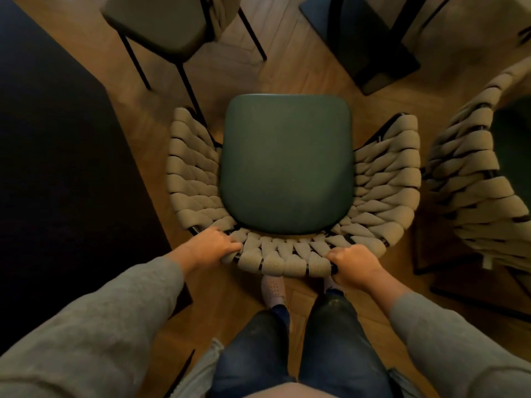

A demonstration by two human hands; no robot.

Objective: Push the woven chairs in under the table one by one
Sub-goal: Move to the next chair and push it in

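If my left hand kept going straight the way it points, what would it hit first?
Your left hand grips the chair's woven back, so that first; beyond it, probably the green seat.

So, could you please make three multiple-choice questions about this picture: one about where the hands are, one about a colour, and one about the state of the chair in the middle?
1. Where do the left hand and the right hand hold the woven chair?
A. at a front leg
B. at the top of its woven back
C. under the seat

2. What colour is the seat cushion?
A. dark green
B. red
C. white

3. How does this chair stand?
A. tipped on its side
B. upside down
C. upright, seat fully in view

Answers: 1 B, fingers of both hands curl over the back's rim; 2 A, the cushion shows dark green; 3 C, the whole seat shows from above, over the wooden floor.
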